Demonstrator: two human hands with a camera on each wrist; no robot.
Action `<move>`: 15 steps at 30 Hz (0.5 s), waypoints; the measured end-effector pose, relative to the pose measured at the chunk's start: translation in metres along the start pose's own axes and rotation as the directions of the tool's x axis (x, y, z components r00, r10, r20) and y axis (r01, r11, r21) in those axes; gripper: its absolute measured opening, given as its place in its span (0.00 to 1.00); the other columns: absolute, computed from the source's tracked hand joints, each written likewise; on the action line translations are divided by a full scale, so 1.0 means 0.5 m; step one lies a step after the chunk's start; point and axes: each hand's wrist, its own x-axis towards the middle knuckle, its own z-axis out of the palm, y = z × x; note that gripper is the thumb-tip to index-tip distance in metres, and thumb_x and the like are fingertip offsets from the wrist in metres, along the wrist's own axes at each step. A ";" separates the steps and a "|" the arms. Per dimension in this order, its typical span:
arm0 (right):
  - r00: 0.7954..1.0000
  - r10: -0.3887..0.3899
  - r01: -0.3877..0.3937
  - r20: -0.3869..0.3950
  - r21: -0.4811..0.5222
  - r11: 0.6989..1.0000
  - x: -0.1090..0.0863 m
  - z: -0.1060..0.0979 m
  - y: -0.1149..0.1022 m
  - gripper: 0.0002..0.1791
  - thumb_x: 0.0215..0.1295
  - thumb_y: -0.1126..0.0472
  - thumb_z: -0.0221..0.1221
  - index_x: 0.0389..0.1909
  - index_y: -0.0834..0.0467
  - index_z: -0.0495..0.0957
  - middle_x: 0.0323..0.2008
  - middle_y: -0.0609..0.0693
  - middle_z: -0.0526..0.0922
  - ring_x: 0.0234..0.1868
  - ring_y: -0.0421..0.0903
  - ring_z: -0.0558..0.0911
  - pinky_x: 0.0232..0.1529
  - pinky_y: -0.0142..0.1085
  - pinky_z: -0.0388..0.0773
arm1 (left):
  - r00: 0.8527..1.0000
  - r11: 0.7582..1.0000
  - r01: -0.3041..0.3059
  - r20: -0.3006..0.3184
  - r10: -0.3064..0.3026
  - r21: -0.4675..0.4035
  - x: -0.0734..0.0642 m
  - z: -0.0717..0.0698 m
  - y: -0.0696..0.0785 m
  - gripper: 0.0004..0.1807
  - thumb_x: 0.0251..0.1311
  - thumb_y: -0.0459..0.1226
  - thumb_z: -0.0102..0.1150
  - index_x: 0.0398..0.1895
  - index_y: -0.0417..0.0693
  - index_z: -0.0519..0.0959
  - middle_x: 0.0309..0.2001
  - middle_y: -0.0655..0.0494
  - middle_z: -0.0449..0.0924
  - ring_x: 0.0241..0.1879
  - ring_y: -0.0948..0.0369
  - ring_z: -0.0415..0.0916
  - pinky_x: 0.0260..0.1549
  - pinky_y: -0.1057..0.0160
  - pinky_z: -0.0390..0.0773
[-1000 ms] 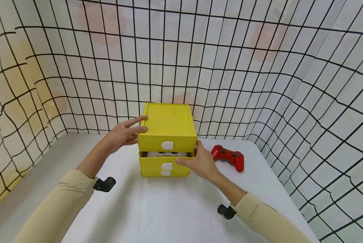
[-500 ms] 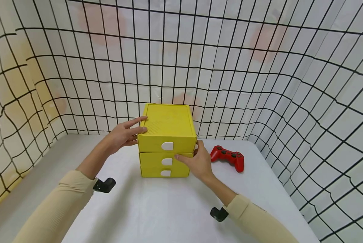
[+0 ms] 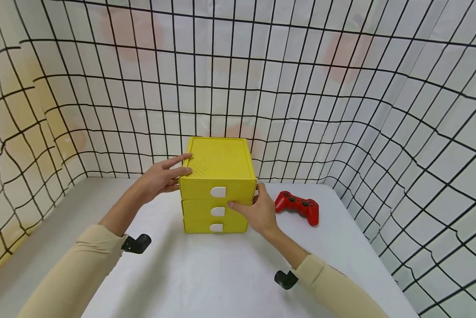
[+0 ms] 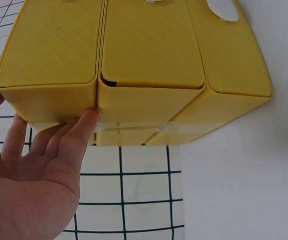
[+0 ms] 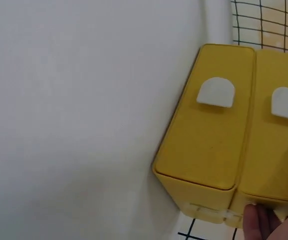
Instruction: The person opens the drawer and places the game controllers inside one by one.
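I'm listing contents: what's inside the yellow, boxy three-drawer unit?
Inside the unit, only a dark gap shows, at one corner of the flat yellow middle drawer front. The drawer fronts cover whatever else is there.

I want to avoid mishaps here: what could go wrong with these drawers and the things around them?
The middle drawer shows a dark sliver at one corner in the left wrist view, so it may not be fully seated. The right hand is close to the red controller and could knock it if it swings outward.
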 end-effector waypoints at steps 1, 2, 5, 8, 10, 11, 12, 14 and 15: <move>1.000 0.007 -0.007 0.011 -0.014 1.000 -0.001 -0.003 -0.001 0.40 0.51 0.44 0.77 0.59 0.53 0.68 0.44 0.49 0.84 0.39 0.47 0.81 0.37 0.35 0.83 | 1.000 1.000 0.000 0.000 0.000 0.000 0.000 0.000 -0.001 0.39 0.64 0.55 0.65 0.77 0.74 0.62 0.61 0.48 0.80 0.48 0.63 0.85 0.47 0.67 0.84; 1.000 0.016 -0.015 0.024 -0.028 1.000 -0.002 -0.007 -0.003 0.40 0.52 0.44 0.77 0.60 0.53 0.68 0.43 0.50 0.84 0.39 0.47 0.81 0.36 0.35 0.83 | 1.000 1.000 0.000 -0.001 0.000 0.000 0.000 -0.001 -0.001 0.39 0.64 0.55 0.65 0.77 0.74 0.62 0.61 0.48 0.80 0.48 0.63 0.85 0.47 0.67 0.84; 0.997 0.045 -0.040 0.064 -0.073 0.997 -0.004 -0.023 -0.003 0.40 0.56 0.44 0.74 0.65 0.53 0.69 0.38 0.51 0.84 0.36 0.46 0.81 0.32 0.34 0.81 | 1.000 1.000 0.002 -0.002 -0.002 0.000 -0.001 -0.003 -0.003 0.39 0.64 0.55 0.66 0.77 0.74 0.62 0.62 0.48 0.79 0.49 0.63 0.85 0.47 0.67 0.84; 0.992 0.081 -0.070 0.098 -0.115 0.991 -0.006 -0.043 -0.007 0.40 0.58 0.45 0.73 0.70 0.52 0.70 0.34 0.51 0.84 0.34 0.46 0.81 0.31 0.34 0.79 | 1.000 1.000 -0.002 -0.001 0.002 0.005 0.000 -0.004 -0.002 0.39 0.63 0.56 0.66 0.77 0.74 0.62 0.63 0.47 0.79 0.50 0.62 0.85 0.48 0.67 0.84; 0.988 0.108 -0.092 0.114 -0.137 0.986 -0.010 -0.058 -0.011 0.39 0.59 0.45 0.72 0.70 0.51 0.72 0.34 0.50 0.84 0.34 0.46 0.80 0.32 0.34 0.78 | 1.000 1.000 -0.005 0.003 0.005 0.004 0.001 -0.004 -0.002 0.40 0.62 0.56 0.67 0.77 0.74 0.62 0.63 0.47 0.79 0.50 0.62 0.85 0.48 0.67 0.84; 0.985 0.121 -0.103 0.121 -0.145 0.984 -0.013 -0.067 -0.014 0.38 0.59 0.45 0.72 0.69 0.51 0.73 0.33 0.50 0.84 0.35 0.46 0.80 0.32 0.34 0.78 | 1.000 1.000 -0.006 0.005 0.006 0.004 0.002 -0.004 -0.001 0.40 0.62 0.56 0.67 0.77 0.74 0.62 0.63 0.47 0.79 0.50 0.62 0.85 0.48 0.67 0.84; 0.983 0.132 -0.111 0.131 -0.154 0.982 -0.016 -0.074 -0.017 0.37 0.59 0.45 0.72 0.68 0.50 0.74 0.33 0.49 0.84 0.35 0.46 0.80 0.33 0.34 0.78 | 1.000 1.000 -0.006 0.005 0.006 0.002 0.003 -0.003 -0.001 0.40 0.62 0.56 0.67 0.77 0.74 0.63 0.63 0.47 0.79 0.50 0.62 0.85 0.48 0.67 0.84; 0.979 0.139 -0.115 0.152 -0.158 0.981 -0.022 -0.088 -0.022 0.34 0.59 0.45 0.72 0.66 0.49 0.76 0.33 0.49 0.83 0.36 0.47 0.80 0.34 0.35 0.78 | 1.000 1.000 -0.004 0.003 0.004 0.000 0.003 -0.003 -0.002 0.40 0.62 0.56 0.67 0.77 0.74 0.63 0.62 0.47 0.79 0.50 0.62 0.85 0.48 0.67 0.84; 0.976 0.142 -0.116 0.162 -0.162 0.980 -0.026 -0.093 -0.023 0.33 0.59 0.45 0.72 0.65 0.48 0.77 0.33 0.49 0.83 0.36 0.47 0.79 0.34 0.35 0.78 | 1.000 1.000 -0.004 0.003 0.004 -0.002 0.004 -0.003 -0.003 0.40 0.62 0.56 0.67 0.77 0.74 0.63 0.62 0.47 0.79 0.49 0.62 0.85 0.48 0.67 0.84</move>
